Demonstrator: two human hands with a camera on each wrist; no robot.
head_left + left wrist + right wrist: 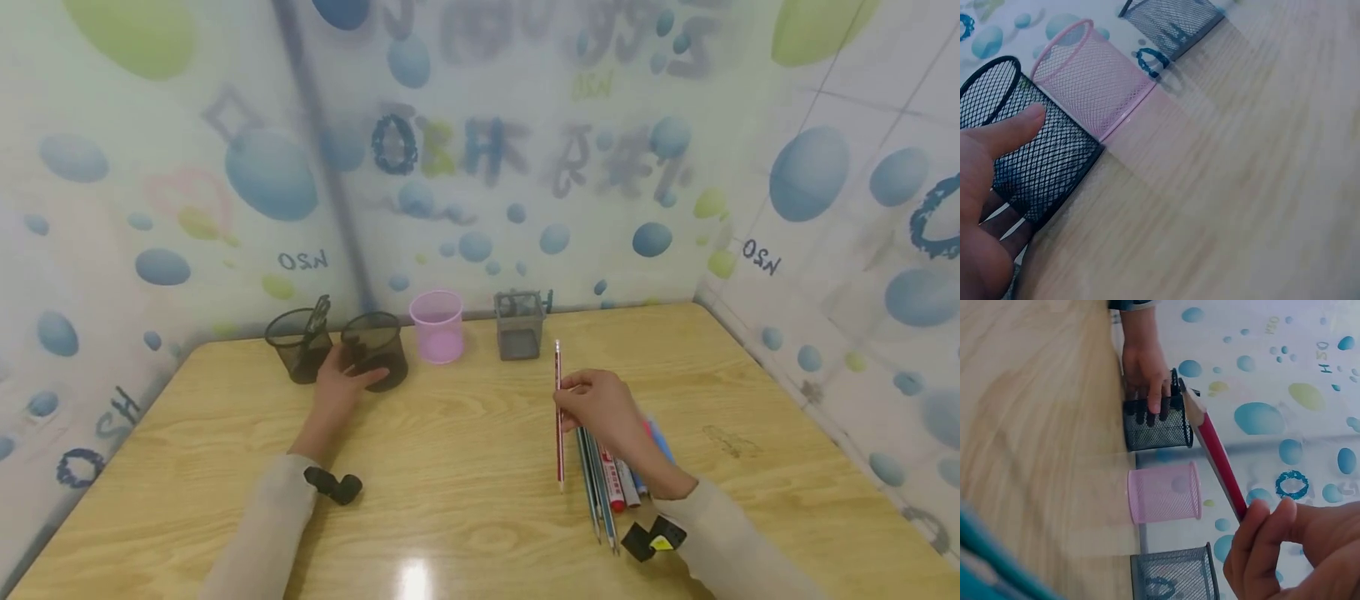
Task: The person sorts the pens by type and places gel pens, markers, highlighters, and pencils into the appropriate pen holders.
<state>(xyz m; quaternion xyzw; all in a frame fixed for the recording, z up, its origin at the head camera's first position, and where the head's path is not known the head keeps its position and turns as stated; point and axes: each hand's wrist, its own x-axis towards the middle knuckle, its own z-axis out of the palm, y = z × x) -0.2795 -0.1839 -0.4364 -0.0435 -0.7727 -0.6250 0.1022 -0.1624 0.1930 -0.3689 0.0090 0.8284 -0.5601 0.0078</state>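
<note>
My left hand (341,385) grips a round black mesh pen cup (392,352) near the back of the table. Its thumb lies across the front of the cup (1063,156), and the other fingers are round the side. A red striped pencil (559,450) is pinched between the thumb and fingers of my right hand (603,408). In the head view it stands near vertical, its sharpened tip towards me. Below that hand, several dark pencils (588,479) lie on the table beside a red-capped marker (611,479) and other pens, partly hidden by the wrist.
Left of the gripped cup stands another black mesh cup (287,340) with a dark object sticking up from it. A pink mesh cup (438,329) and a square grey mesh holder (519,333) stand to its right. Patterned walls (480,208) border the wooden table (450,500).
</note>
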